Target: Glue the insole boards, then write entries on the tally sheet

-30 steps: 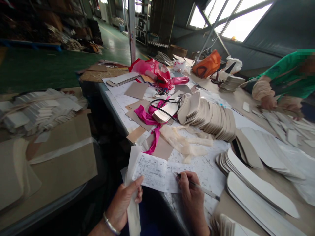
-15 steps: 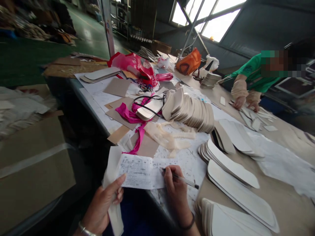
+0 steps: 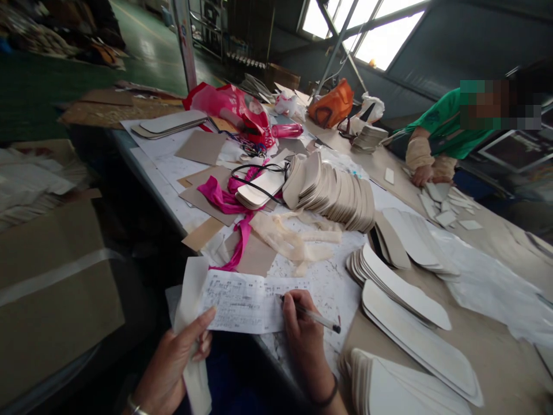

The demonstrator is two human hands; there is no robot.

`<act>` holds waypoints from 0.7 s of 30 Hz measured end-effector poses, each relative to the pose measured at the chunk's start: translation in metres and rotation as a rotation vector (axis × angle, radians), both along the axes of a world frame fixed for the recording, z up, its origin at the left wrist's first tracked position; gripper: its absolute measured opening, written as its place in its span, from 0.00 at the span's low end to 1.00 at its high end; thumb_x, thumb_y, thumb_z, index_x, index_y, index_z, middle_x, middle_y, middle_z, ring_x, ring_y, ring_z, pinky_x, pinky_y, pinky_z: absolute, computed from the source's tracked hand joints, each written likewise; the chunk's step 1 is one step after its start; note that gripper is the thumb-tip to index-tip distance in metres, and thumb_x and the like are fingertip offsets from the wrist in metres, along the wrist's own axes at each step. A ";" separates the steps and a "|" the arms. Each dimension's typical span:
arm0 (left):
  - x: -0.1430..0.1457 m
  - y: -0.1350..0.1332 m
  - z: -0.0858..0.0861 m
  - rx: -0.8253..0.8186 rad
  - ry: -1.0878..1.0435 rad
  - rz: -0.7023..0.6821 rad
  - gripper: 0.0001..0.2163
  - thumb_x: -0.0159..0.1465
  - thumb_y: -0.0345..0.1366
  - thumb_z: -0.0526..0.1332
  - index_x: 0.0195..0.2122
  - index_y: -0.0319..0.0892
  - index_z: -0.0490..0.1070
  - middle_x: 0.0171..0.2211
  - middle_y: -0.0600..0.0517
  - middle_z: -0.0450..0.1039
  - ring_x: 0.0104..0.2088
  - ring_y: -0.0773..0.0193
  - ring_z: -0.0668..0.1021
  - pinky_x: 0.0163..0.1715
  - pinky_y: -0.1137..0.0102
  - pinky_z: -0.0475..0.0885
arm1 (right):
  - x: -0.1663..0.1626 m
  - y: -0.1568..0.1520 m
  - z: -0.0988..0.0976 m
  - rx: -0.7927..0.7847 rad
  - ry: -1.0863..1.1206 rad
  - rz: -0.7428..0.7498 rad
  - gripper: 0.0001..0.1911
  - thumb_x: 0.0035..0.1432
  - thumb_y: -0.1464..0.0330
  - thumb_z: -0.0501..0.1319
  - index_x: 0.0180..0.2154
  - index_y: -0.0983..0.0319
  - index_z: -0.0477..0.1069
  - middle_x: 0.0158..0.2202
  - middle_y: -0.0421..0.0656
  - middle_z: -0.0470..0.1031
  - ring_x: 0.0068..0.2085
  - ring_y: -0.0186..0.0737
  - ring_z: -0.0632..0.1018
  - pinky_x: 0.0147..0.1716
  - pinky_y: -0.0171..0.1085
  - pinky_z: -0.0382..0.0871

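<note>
My left hand (image 3: 175, 357) is closed on a long off-white strip (image 3: 192, 288) of what looks like paper or cloth, its thumb pressing the left edge of an open notebook (image 3: 237, 297). Rows of handwriting fill much of the notebook's left page. In my right hand (image 3: 305, 337) is a pen (image 3: 318, 317), its tip on or just above the right page. That hand rests against the page's lower right part. The notebook lies at the near edge of the table, on a marked white sheet (image 3: 332, 285).
Stacks of white, rounded boards (image 3: 419, 334) lie to the right, and a row of similar pieces (image 3: 337, 193) stands beyond. Pink cloth (image 3: 220, 196), pale fabric strips (image 3: 298, 233) and an orange bag (image 3: 332, 104) are on the table. A co-worker (image 3: 436, 138) in green handles small pieces.
The view has shifted slightly. My pen stays at the right page with a small change in its angle. The co-worker's hands have moved a little closer together.
</note>
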State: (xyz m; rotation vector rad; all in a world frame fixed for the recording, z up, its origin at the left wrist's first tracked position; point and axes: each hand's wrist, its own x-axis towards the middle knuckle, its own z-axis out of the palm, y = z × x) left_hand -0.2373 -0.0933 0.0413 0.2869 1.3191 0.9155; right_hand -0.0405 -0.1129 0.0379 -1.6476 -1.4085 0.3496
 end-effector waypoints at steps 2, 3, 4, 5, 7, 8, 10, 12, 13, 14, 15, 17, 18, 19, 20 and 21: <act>0.000 0.000 0.001 -0.002 0.005 0.000 0.21 0.37 0.43 0.75 0.21 0.38 0.64 0.14 0.60 0.58 0.15 0.75 0.60 0.14 0.77 0.54 | 0.000 0.001 0.001 0.013 -0.009 0.002 0.09 0.63 0.66 0.52 0.30 0.60 0.66 0.25 0.37 0.68 0.26 0.33 0.70 0.26 0.30 0.66; 0.001 0.001 0.002 -0.003 0.008 0.002 0.21 0.37 0.43 0.75 0.21 0.38 0.64 0.13 0.60 0.58 0.15 0.75 0.60 0.14 0.78 0.54 | -0.001 0.001 0.001 0.021 -0.011 -0.001 0.09 0.63 0.67 0.52 0.30 0.60 0.66 0.25 0.37 0.68 0.25 0.32 0.70 0.26 0.30 0.65; 0.001 0.001 0.003 -0.004 0.010 0.003 0.21 0.37 0.43 0.75 0.20 0.38 0.64 0.13 0.60 0.58 0.15 0.75 0.60 0.14 0.78 0.54 | -0.001 0.001 0.002 0.028 -0.013 -0.005 0.09 0.63 0.67 0.52 0.30 0.60 0.65 0.25 0.37 0.67 0.25 0.32 0.70 0.25 0.30 0.65; 0.001 0.002 0.004 -0.005 0.013 0.006 0.21 0.36 0.43 0.75 0.20 0.38 0.64 0.13 0.60 0.58 0.15 0.75 0.59 0.14 0.78 0.54 | -0.001 0.001 0.002 0.033 -0.017 -0.005 0.09 0.63 0.67 0.52 0.29 0.60 0.65 0.24 0.36 0.67 0.25 0.32 0.70 0.25 0.30 0.65; 0.002 0.002 0.007 -0.010 0.017 0.011 0.21 0.35 0.43 0.75 0.20 0.38 0.65 0.13 0.60 0.58 0.15 0.75 0.60 0.14 0.78 0.54 | -0.001 0.000 0.001 0.029 -0.024 -0.009 0.10 0.63 0.67 0.52 0.29 0.60 0.65 0.24 0.36 0.67 0.25 0.32 0.70 0.25 0.30 0.65; 0.002 0.002 0.008 -0.014 0.017 0.011 0.21 0.35 0.43 0.75 0.20 0.38 0.65 0.13 0.60 0.58 0.15 0.75 0.60 0.14 0.78 0.54 | -0.001 0.000 0.001 0.020 -0.024 -0.012 0.10 0.63 0.67 0.52 0.29 0.60 0.65 0.24 0.37 0.67 0.25 0.33 0.70 0.25 0.30 0.65; 0.002 0.002 0.009 -0.023 0.014 0.014 0.22 0.35 0.43 0.75 0.20 0.38 0.64 0.13 0.60 0.58 0.15 0.75 0.60 0.14 0.78 0.54 | 0.000 -0.001 0.000 0.002 -0.012 -0.032 0.10 0.63 0.66 0.52 0.29 0.60 0.65 0.24 0.37 0.67 0.25 0.33 0.70 0.26 0.31 0.66; 0.002 0.002 0.008 -0.026 0.011 0.017 0.22 0.35 0.43 0.75 0.19 0.38 0.63 0.13 0.60 0.58 0.15 0.75 0.60 0.13 0.78 0.54 | 0.000 -0.001 -0.001 -0.007 0.007 -0.054 0.11 0.64 0.65 0.52 0.29 0.60 0.65 0.25 0.38 0.68 0.26 0.34 0.71 0.26 0.31 0.67; 0.002 0.002 0.007 -0.023 0.011 0.016 0.21 0.35 0.42 0.75 0.19 0.38 0.63 0.13 0.60 0.58 0.15 0.75 0.60 0.13 0.78 0.54 | 0.000 -0.001 -0.001 -0.007 0.012 -0.057 0.11 0.64 0.65 0.52 0.29 0.60 0.65 0.25 0.38 0.68 0.26 0.34 0.71 0.27 0.32 0.67; 0.002 0.002 0.005 -0.018 0.013 0.013 0.21 0.36 0.42 0.75 0.20 0.38 0.64 0.14 0.60 0.58 0.15 0.75 0.60 0.14 0.78 0.54 | 0.000 -0.001 -0.001 -0.005 0.014 -0.056 0.11 0.64 0.65 0.52 0.30 0.60 0.65 0.25 0.38 0.68 0.26 0.34 0.71 0.27 0.32 0.67; 0.002 0.001 0.004 -0.015 0.015 0.008 0.20 0.37 0.42 0.74 0.21 0.38 0.65 0.14 0.59 0.59 0.15 0.75 0.60 0.14 0.78 0.54 | 0.000 -0.001 0.000 -0.004 0.012 -0.050 0.11 0.64 0.65 0.52 0.30 0.60 0.65 0.25 0.38 0.68 0.26 0.34 0.71 0.27 0.32 0.67; 0.001 0.001 0.002 -0.008 0.013 0.004 0.19 0.38 0.42 0.74 0.22 0.38 0.66 0.14 0.59 0.59 0.15 0.75 0.61 0.14 0.78 0.55 | 0.000 0.000 0.001 -0.002 0.006 -0.035 0.11 0.63 0.65 0.52 0.29 0.59 0.65 0.24 0.38 0.68 0.25 0.34 0.70 0.26 0.31 0.67; 0.001 0.001 0.001 -0.008 0.011 0.005 0.19 0.38 0.42 0.74 0.23 0.38 0.66 0.14 0.59 0.59 0.15 0.75 0.61 0.14 0.78 0.55 | -0.001 0.000 0.002 0.001 0.005 -0.033 0.11 0.63 0.65 0.52 0.29 0.59 0.65 0.24 0.38 0.67 0.25 0.34 0.70 0.26 0.31 0.67; 0.000 0.001 0.001 -0.010 0.008 0.008 0.19 0.38 0.42 0.74 0.22 0.38 0.66 0.14 0.59 0.59 0.15 0.75 0.61 0.14 0.78 0.55 | -0.001 0.000 0.003 0.005 0.005 -0.034 0.11 0.63 0.65 0.52 0.29 0.59 0.65 0.24 0.37 0.67 0.25 0.34 0.70 0.25 0.31 0.66; 0.000 0.001 0.001 -0.013 0.006 0.012 0.19 0.38 0.41 0.74 0.22 0.38 0.65 0.14 0.59 0.59 0.15 0.75 0.61 0.14 0.78 0.55 | -0.001 0.001 0.003 0.009 0.005 -0.036 0.11 0.63 0.65 0.52 0.29 0.59 0.65 0.23 0.37 0.67 0.25 0.33 0.70 0.25 0.31 0.66; 0.000 0.001 0.002 -0.017 0.005 0.014 0.19 0.38 0.41 0.74 0.21 0.38 0.65 0.14 0.59 0.59 0.15 0.75 0.61 0.14 0.78 0.55 | -0.001 0.001 0.003 0.012 0.006 -0.038 0.11 0.63 0.66 0.52 0.28 0.59 0.64 0.23 0.36 0.66 0.24 0.33 0.69 0.24 0.31 0.65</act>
